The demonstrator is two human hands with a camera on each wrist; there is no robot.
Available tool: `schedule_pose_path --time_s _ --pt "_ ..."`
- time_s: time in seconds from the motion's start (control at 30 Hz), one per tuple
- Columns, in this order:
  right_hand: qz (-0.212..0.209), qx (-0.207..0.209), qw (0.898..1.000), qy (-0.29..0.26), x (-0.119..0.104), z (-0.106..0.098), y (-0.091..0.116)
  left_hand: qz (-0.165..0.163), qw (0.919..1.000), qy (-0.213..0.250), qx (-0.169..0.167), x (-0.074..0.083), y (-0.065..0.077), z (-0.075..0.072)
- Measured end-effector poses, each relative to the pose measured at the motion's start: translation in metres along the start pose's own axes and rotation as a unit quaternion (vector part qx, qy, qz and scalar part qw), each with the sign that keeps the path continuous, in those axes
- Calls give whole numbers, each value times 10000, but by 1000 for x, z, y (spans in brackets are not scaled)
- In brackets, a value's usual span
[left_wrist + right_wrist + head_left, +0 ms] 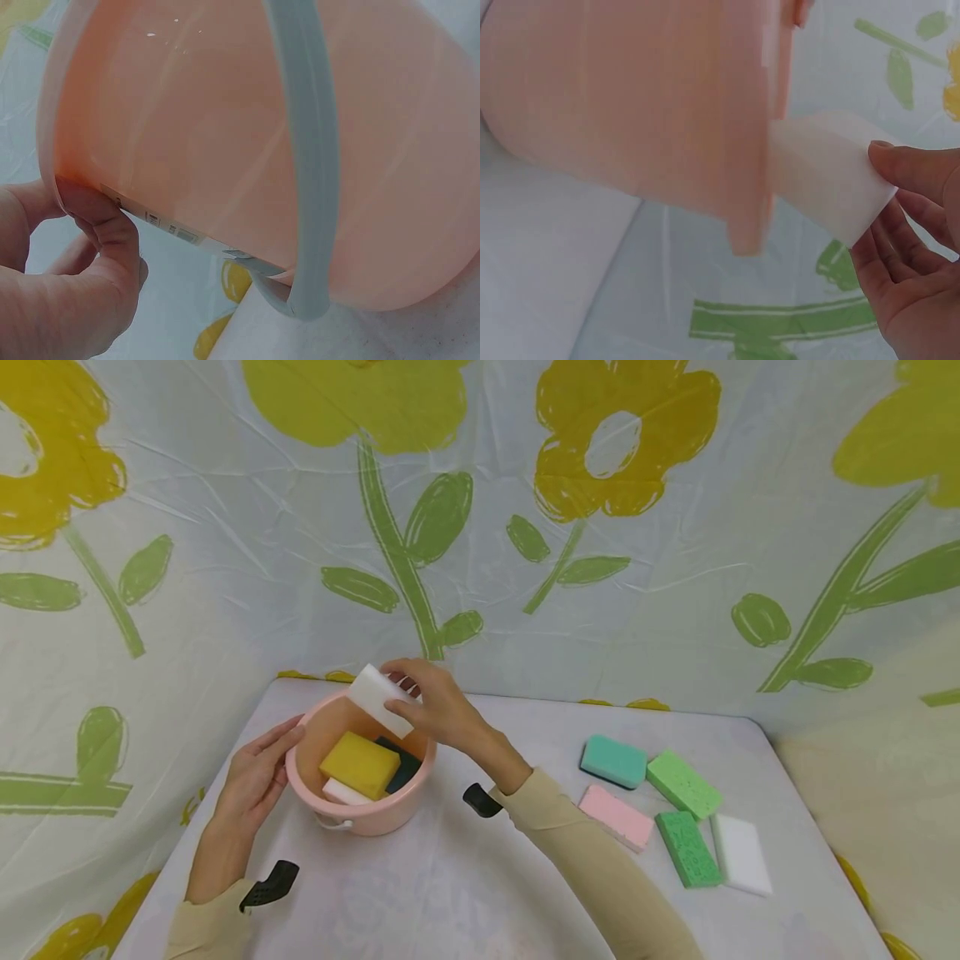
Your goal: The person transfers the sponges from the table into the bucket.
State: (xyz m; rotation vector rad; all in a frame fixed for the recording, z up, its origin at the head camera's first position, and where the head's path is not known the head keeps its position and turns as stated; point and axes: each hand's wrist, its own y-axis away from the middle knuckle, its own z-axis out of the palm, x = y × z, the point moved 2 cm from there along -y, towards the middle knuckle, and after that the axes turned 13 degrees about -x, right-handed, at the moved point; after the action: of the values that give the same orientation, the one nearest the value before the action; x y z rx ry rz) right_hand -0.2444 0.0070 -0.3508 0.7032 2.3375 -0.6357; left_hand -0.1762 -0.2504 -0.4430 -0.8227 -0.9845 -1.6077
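Bucket (384,815) smooth plastic; held white sponge (377,700) matt.

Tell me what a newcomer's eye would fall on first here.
Likely the pink bucket left of centre, with a bright yellow sponge inside and the right grip pinching a white sponge at its mouth. Next, the big yellow flowers printed on the backdrop behind it.

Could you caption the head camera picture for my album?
Right hand holds a white sponge at the mouth of a pink bucket while the left hand grips it.
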Motion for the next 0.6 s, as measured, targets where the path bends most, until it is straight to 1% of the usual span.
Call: schedule_pose_path --time_s 0.17,0.27,0.4,0.6 --pt "379 -241 9989 93 9 15 -3 54 10000 50 -29 0 0 -1" --pt "621 -393 9968 308 12 24 -4 70 10000 38 -41 0 1 -1" --pt "770 -623 9915 840 15 35 -5 110 9999 73 -56 -1 0 -2" --pt "758 -840 9790 1694 21 49 -7 86 9999 108 -33 -1 0 -2"
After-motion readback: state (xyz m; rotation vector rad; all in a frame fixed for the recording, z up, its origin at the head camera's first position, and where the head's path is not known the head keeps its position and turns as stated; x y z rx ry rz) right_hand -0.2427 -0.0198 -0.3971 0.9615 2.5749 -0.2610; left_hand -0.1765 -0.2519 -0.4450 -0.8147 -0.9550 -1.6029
